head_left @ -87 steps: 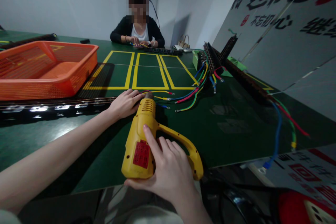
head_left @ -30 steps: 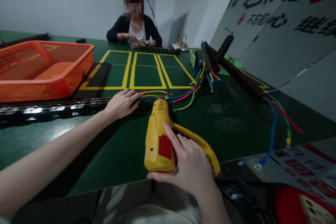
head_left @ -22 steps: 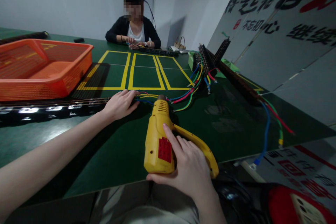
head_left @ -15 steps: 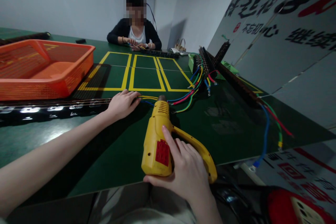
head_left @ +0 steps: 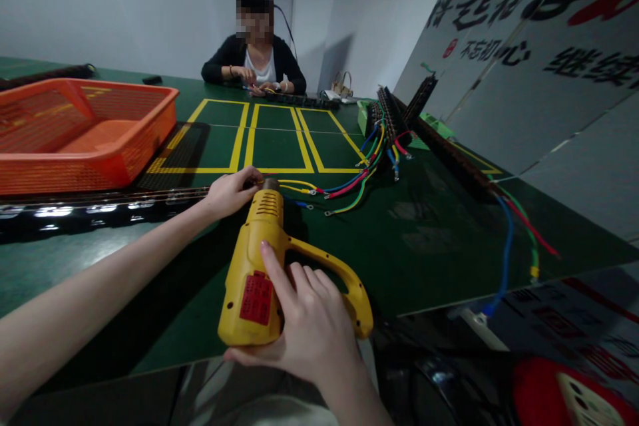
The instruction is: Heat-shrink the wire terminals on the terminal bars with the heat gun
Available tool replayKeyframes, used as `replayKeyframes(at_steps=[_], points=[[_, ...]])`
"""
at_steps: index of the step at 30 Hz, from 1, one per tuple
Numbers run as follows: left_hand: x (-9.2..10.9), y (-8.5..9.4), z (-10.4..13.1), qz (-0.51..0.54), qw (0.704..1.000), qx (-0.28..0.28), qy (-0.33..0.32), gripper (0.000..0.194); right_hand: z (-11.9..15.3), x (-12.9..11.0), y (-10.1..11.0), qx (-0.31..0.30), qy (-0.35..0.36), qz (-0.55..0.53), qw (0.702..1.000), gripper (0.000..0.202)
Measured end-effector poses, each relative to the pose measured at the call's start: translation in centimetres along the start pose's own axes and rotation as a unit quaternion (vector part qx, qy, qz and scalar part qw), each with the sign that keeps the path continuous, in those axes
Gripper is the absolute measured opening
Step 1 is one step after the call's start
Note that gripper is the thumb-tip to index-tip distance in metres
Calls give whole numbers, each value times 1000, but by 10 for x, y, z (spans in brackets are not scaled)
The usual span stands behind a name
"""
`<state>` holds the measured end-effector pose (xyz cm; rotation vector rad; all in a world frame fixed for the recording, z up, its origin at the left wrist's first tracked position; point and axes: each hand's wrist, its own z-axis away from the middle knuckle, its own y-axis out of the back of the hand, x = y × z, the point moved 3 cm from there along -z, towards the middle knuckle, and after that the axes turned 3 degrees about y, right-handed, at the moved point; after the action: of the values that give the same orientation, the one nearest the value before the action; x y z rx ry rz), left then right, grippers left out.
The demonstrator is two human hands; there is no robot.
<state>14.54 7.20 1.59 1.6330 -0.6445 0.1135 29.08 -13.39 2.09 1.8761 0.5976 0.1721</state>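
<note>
My right hand is closed round the body of a yellow heat gun with a red label. The gun's metal nozzle points away from me, right beside my left hand. My left hand is closed at the end of a long black corrugated tube, where wires come out. A yellow wire and a blue wire with ring terminals lie just right of the nozzle. What the left fingertips pinch is partly hidden.
An orange basket stands at the left. Yellow tape frames mark the green table. Black tubes with coloured wires lie at the right, one long tube reaching the right edge. A person sits across, hands on a tube.
My right hand has moved the heat gun left, bringing its nozzle up to my left hand. The left hand has shifted slightly left, and the ring terminals beside the nozzle now show.
</note>
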Motion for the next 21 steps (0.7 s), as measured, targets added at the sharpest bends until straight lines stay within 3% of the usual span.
replayKeyframes(at_steps=[5, 11, 21], points=[[-4, 1, -1, -24, 999, 0, 29, 36, 2, 3, 2, -1, 9, -8, 1000, 107], [-4, 0, 4, -45, 999, 20, 16, 42, 6, 10, 8, -17, 2, -21, 1000, 107], [3, 1, 9, -30, 997, 52, 54, 32, 27, 32, 15, 8, -44, 18, 999, 113]])
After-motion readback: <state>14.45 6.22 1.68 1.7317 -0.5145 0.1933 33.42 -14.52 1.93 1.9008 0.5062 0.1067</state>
